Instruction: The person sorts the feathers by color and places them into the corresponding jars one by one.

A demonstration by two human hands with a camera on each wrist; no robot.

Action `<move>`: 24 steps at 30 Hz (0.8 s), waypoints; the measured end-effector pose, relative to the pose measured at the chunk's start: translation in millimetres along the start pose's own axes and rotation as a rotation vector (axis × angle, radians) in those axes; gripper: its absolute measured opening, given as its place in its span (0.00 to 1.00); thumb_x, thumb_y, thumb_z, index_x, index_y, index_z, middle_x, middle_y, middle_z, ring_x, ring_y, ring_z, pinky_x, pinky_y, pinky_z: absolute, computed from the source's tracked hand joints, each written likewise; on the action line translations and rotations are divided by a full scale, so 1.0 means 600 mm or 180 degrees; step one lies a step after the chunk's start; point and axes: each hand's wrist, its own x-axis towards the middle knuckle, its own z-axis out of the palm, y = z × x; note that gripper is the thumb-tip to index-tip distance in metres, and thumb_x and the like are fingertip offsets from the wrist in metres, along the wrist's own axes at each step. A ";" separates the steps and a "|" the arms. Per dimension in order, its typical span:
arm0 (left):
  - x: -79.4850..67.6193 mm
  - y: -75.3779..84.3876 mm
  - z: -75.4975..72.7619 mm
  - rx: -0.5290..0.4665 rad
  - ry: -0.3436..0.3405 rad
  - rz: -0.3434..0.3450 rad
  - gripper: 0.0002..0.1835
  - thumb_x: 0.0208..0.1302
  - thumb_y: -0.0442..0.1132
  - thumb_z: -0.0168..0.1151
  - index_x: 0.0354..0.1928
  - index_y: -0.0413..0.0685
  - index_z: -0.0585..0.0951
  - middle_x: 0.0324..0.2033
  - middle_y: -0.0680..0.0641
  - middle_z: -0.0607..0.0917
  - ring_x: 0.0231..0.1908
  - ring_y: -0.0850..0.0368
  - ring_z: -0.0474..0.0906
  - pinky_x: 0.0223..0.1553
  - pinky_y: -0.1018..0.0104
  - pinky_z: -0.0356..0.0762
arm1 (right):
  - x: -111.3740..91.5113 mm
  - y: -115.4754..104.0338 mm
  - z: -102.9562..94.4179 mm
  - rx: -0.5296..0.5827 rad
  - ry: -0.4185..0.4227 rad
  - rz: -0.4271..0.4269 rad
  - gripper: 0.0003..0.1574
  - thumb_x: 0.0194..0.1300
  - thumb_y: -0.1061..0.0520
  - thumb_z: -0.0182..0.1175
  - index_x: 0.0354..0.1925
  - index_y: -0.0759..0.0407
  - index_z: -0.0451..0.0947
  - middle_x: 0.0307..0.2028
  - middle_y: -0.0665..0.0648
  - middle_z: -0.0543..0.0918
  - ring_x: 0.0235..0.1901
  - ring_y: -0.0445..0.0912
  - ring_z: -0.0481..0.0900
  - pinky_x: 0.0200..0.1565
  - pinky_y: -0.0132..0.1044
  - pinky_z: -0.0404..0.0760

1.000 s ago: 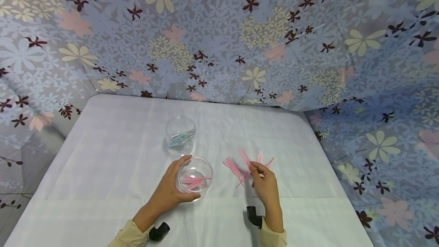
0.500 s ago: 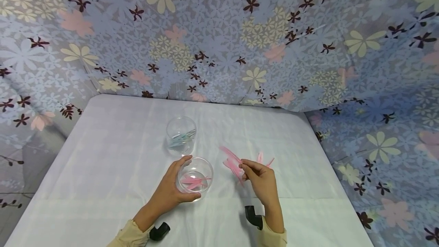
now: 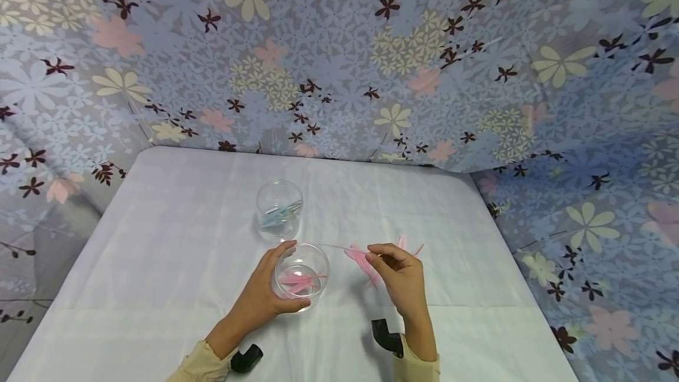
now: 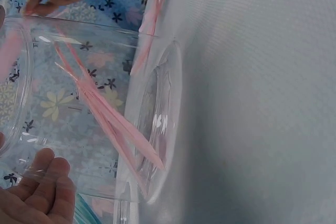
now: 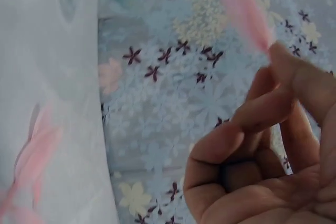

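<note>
My left hand (image 3: 265,285) grips a clear plastic cup (image 3: 322,259) from its left side, thumb and fingers around the wall. Inside lie several pink feathers (image 4: 107,111), leaning from wall to base in the left wrist view. To the right of this cup my right hand (image 3: 405,276) pinches one pink feather (image 5: 245,14) between thumb and fingertips. It looks like a thin line in the head view, its tip pointing at the cup's rim. Beneath and beside the right hand, loose pink feathers (image 3: 363,264) lie on the table, partly hidden by it.
Just behind the gripped cup stands a second clear cup (image 3: 278,191) holding teal feathers (image 3: 282,214). The white-covered table (image 3: 175,234) ends at a floral cloth (image 3: 339,63) behind and to the right. Black wrist mounts (image 3: 386,338) stick out inward from both forearms.
The right hand has lifted the pink feather from the pile and swung its tip left toward the cup, moving slightly left itself. The left hand and both cups have stayed put.
</note>
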 end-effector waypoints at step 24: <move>0.000 0.002 0.000 -0.0014 -0.0018 -0.0018 0.60 0.36 0.46 0.88 0.72 0.79 0.62 0.68 0.49 0.71 0.65 0.46 0.70 0.64 0.40 0.67 | -0.005 -0.026 0.017 -0.0389 0.0004 -0.0207 0.17 0.57 0.65 0.73 0.45 0.61 0.82 0.31 0.57 0.89 0.24 0.42 0.78 0.25 0.31 0.73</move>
